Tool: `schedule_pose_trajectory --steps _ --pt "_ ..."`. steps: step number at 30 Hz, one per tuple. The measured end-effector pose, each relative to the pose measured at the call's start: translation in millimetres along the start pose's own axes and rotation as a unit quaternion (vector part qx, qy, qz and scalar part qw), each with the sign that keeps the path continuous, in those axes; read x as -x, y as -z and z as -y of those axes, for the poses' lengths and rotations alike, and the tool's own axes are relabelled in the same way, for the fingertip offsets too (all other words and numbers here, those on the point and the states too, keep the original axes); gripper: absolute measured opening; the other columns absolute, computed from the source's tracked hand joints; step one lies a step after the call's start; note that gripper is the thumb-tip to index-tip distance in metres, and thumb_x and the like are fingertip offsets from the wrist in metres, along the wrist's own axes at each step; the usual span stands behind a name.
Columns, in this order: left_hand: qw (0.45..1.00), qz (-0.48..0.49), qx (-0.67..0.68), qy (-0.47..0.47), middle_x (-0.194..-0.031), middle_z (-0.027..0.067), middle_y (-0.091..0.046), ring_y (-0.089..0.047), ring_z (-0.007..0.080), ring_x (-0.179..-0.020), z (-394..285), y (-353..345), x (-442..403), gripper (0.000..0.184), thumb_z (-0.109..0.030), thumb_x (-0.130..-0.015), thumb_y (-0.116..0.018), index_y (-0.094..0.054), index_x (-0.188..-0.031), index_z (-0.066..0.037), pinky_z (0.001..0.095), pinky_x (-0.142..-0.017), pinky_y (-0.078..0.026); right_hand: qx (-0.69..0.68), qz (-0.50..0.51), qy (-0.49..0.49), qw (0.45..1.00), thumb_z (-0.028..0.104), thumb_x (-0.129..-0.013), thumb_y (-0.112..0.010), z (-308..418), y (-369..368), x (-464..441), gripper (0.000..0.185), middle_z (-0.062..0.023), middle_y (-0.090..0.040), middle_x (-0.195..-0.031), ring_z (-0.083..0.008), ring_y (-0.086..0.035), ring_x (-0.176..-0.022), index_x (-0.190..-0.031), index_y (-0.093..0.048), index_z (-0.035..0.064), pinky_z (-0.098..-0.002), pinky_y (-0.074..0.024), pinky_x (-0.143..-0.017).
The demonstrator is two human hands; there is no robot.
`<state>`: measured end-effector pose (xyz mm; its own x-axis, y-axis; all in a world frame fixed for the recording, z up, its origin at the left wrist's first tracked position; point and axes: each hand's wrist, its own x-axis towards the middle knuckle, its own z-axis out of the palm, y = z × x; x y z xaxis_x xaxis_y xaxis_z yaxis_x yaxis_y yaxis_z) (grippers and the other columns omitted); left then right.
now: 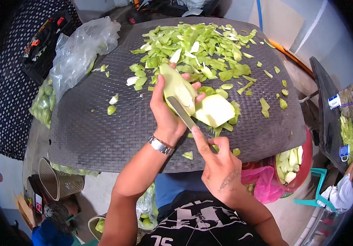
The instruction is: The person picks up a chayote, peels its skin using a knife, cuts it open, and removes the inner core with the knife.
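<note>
My left hand (166, 108), with a metal watch on the wrist, is wrapped round a peeled pale-green half that looks like chayote (174, 84), cut side up with its core showing. In my right hand (221, 164) is a knife (180, 112), forefinger stretched along it. Its blade lies against the lower cut edge of the half. Another pale cut half (216, 110) rests on the table just right of my left hand. Beyond both hands spreads a large heap of green peelings (197, 45).
The dark woven-pattern table (86, 139) bears scattered scraps. A clear plastic bag (82, 49) lies at its left edge, above a bag of green vegetables (43, 104). At the right are a red basin (305, 164) of cut pieces, pink plastic (262, 184) and a teal stool (317, 186). A wicker-like bin (59, 180) stands lower left.
</note>
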<state>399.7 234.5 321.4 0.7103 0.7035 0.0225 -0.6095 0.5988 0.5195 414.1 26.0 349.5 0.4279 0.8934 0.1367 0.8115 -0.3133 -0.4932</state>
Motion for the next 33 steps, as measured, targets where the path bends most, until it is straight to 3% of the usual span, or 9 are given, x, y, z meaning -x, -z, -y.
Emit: schedule_pose_trajectory --steps 6,13,16,19,22,25,33 --pt "0.999 0.007 0.026 -0.019 -0.119 0.0117 -0.06 -0.065 0.0353 -0.106 2.2 3.1 0.1 0.057 -0.057 -0.105 -0.05 -0.046 -0.148 -0.02 0.0574 -0.089 -0.059 -0.001 -0.013 0.0 1.0 -0.004 -0.074 -0.074 3.0 -1.7 -9.4 0.105 -0.0115 -0.052 -0.117 -0.0348 -0.069 -0.095 -0.163 -0.038 0.0385 -0.048 -0.0612 -0.074" --pt "0.996 -0.001 -0.025 -0.08 -0.12 0.0114 -0.06 -0.063 0.0366 -0.109 -2.1 7.1 -1.5 0.059 -0.055 -0.105 -0.052 -0.046 -0.144 -0.011 0.0516 -0.083 -0.058 -0.006 0.019 -0.017 1.0 -0.004 -0.075 -0.074 5.2 6.2 -2.3 0.106 -0.0118 -0.053 -0.119 -0.0361 -0.069 -0.094 -0.163 -0.036 0.0396 -0.0495 -0.0617 -0.074" --pt "0.994 -0.015 -0.045 -0.093 -0.123 0.0112 -0.059 -0.063 0.0379 -0.113 -0.1 5.7 -0.2 0.06 -0.054 -0.105 -0.052 -0.046 -0.144 -0.01 0.0512 -0.082 -0.058 -0.011 -0.047 0.001 0.999 -0.012 -0.07 -0.068 6.5 -0.5 -1.8 0.101 -0.0122 -0.053 -0.114 -0.0336 -0.07 -0.079 -0.158 -0.049 0.0328 -0.0444 -0.0608 -0.068" --pt "0.993 -0.031 -0.055 -0.099 -0.13 0.0107 -0.057 -0.061 0.0406 -0.121 0.7 3.3 -0.3 0.06 -0.055 -0.105 -0.052 -0.046 -0.143 -0.01 0.0519 -0.083 -0.058 -0.03 -0.043 0.001 0.999 -0.012 -0.069 -0.068 6.6 -2.4 -5.4 0.101 -0.0126 -0.053 -0.114 -0.0338 -0.07 -0.077 -0.159 -0.048 0.0309 -0.0447 -0.0607 -0.068" --pt "0.993 -0.038 -0.06 -0.098 -0.138 0.0088 -0.054 -0.059 0.0435 -0.127 2.9 1.4 3.3 0.058 -0.057 -0.106 -0.05 -0.049 -0.141 -0.01 0.0519 -0.083 -0.059 -0.066 -0.022 0.0 0.998 -0.005 -0.074 -0.075 7.1 -4.6 -11.3 0.107 -0.0144 -0.052 -0.122 -0.0383 -0.07 -0.09 -0.164 -0.035 0.0353 -0.0514 -0.0615 -0.071" --pt "0.992 -0.035 -0.07 -0.099 -0.142 0.0062 -0.052 -0.058 0.0452 -0.129 1.4 -3.9 4.3 0.057 -0.058 -0.106 -0.049 -0.051 -0.137 -0.01 0.0513 -0.082 -0.059 -0.061 -0.015 0.004 0.998 -0.005 -0.073 -0.075 9.1 -4.6 -14.7 0.109 -0.0165 -0.053 -0.121 -0.0388 -0.07 -0.089 -0.165 -0.033 0.034 -0.0518 -0.0615 -0.071" --pt "0.987 -0.07 -0.099 -0.108 -0.146 0.003 -0.05 -0.059 0.0446 -0.125 0.2 -4.2 3.6 0.061 -0.06 -0.106 -0.048 -0.05 -0.142 -0.01 0.0492 -0.08 -0.059 -0.101 -0.021 0.022 0.994 -0.005 -0.075 -0.073 6.2 -7.4 -12.5 0.106 -0.0204 -0.053 -0.12 -0.0408 -0.071 -0.078 -0.166 -0.031 0.0284 -0.0506 -0.0616 -0.07"
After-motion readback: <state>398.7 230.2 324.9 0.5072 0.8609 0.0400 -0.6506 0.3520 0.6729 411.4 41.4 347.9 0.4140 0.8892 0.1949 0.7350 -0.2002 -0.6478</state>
